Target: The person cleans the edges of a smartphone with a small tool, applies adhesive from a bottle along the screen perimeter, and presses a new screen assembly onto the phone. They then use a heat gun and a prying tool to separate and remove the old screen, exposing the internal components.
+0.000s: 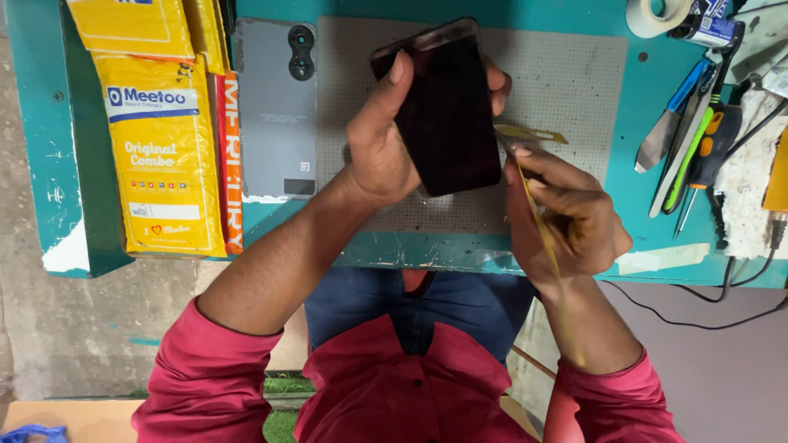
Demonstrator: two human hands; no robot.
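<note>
the left hand (386, 143) grips a dark phone (443, 111) tilted above the perforated mat (566, 90) on the bench (657, 213). the right hand (566, 217) pinches a thin yellow strip (538, 209) at the phone's edge. judged mid-separation; next calls for steady, gentle sliding along the seam.

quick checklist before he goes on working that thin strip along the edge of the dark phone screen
1. Left hand grips the dark phone screen firmly, thumb on the front, fingers wrapped behind: ok.
2. Right hand pinches the thin yellowish strip near the screen's right edge: ok.
3. Strip tip seated in the seam: cannot tell, the contact point is too small to see.
4. Grey perforated mat lies beneath the work: ok.
5. Grey phone back lies flat, apart from both hands: ok.
6. Screwdrivers and tools sit at the right, off the mat: ok.
</note>
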